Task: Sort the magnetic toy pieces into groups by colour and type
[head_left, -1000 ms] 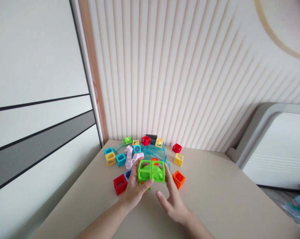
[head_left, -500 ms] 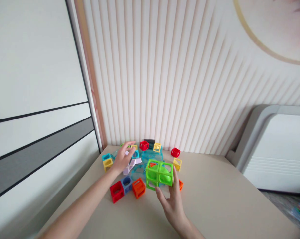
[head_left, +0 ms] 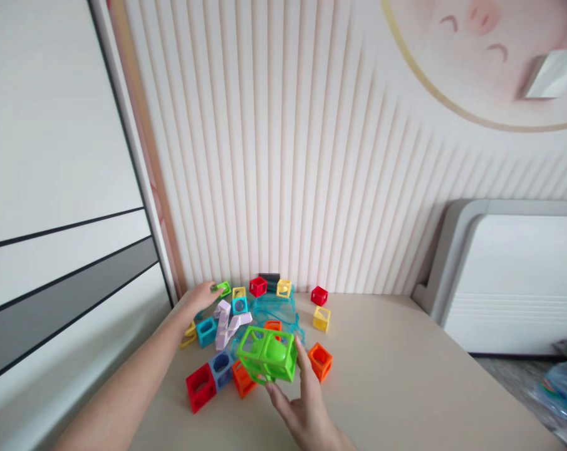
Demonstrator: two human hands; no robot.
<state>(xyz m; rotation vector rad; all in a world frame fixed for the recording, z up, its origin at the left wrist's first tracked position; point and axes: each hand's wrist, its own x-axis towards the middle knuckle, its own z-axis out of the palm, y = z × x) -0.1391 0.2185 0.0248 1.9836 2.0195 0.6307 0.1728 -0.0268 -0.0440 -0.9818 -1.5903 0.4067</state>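
My right hand (head_left: 306,401) grips a joined pair of bright green openwork cube blocks (head_left: 267,354), thumb below and fingers on the right side, held above the table. At the back left, my left hand (head_left: 202,297) has its fingertips closed on a single green cube block (head_left: 223,289). Near that hand lie a yellow cube (head_left: 239,293), a light-blue cube (head_left: 240,305) and a pale lilac angular piece (head_left: 229,326). Under the held pair, an orange cube (head_left: 243,379) is partly hidden.
Transparent teal pieces (head_left: 274,307) lie mid-table (head_left: 381,376). A red cube (head_left: 201,387) adjoins a blue cube (head_left: 221,368) at front left. To the right are an orange cube (head_left: 321,362), a yellow cube (head_left: 321,319) and a red cube (head_left: 319,295). A ribbed wall (head_left: 283,156) stands behind.
My left hand has reached from above the lilac piece to the green cube at the back left and taken hold of it. My right hand still holds the green pair. The view has shifted right.
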